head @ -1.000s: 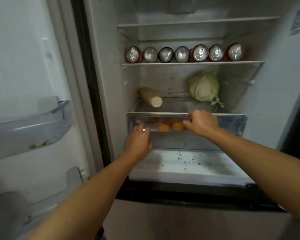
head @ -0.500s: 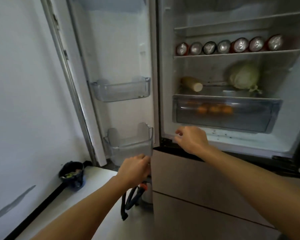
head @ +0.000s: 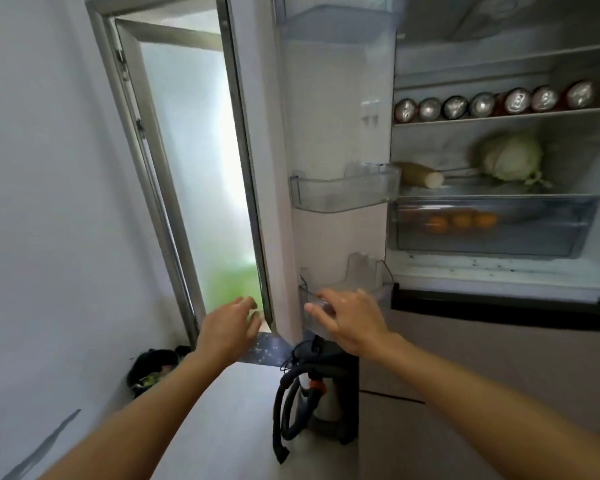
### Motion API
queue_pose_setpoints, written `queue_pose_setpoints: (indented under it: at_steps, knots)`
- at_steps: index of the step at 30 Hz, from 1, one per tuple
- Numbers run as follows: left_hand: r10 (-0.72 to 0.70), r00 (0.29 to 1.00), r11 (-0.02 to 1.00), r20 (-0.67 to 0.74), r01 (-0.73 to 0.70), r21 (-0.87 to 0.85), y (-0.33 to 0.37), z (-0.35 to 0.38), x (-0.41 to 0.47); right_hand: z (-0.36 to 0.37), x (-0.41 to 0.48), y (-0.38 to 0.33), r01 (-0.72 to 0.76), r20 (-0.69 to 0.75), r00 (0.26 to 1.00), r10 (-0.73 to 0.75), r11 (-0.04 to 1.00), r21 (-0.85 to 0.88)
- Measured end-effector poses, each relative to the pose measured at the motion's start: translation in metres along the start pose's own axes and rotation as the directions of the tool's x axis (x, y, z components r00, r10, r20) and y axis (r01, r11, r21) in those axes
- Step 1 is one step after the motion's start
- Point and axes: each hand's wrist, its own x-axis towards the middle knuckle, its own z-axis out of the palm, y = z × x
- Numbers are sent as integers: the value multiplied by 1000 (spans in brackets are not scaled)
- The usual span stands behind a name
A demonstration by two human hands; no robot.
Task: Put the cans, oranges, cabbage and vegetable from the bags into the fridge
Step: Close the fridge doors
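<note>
Your left grip [head: 229,327] holds nothing. Its fingers are loosely curled, just beside the lower outer edge of the open fridge door [head: 326,98]. Your right grip [head: 350,317] also holds nothing. Its fingers are spread in front of the lower door bin [head: 378,275], and contact with the bin cannot be confirmed.

Inside, to the right, seven cans [head: 482,105] sit in a row on a shelf [head: 534,114], ends toward you. One level down, the cabbage [head: 511,155] sits right and the vegetable [head: 420,174] lies left, apart. The oranges [head: 461,221] are in the drawer [head: 492,244] beneath.
</note>
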Motion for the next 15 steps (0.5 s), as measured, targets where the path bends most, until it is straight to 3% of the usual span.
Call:
queue_pose_setpoints:
  at_steps: [3,8,15]
  knots:
    - [-61,994,993,-86,52,-104,-17,-7,26,-1,-8,-3,-57,-18,998,57,998,-29]
    - [-105,991,904,-87,59,-423,1,-13,56,-23,-31,9,-152,2,988,154,977,-150]
    - [117,989,812,-93,-149,-564,64,-15,37,-39,-74,55,-335,-151,936,318,937,-98]
